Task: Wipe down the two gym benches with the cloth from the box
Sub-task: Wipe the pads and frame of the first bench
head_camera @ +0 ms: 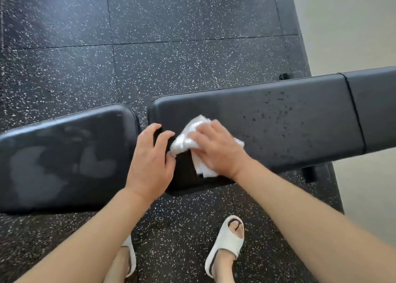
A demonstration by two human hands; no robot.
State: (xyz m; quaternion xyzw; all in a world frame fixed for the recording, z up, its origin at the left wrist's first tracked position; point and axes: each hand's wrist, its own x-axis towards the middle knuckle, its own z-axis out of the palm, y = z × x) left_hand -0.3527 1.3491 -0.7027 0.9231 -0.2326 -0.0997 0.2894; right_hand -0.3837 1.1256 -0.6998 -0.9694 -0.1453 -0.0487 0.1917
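Nearest the camera, the right hand (216, 147) presses flat on the crumpled white cloth (192, 137), its grip spread open over it rather than pinching, while the left hand (152, 154) curls loosely over the near-left end of the long pad (278, 120), holding nothing. Good wiping here probably means firm, overlapping strokes rightward toward the droplets (285, 113). The bench's long axis runs left to right, rising slightly toward the far right, with the seat pad (64, 158) to the left.
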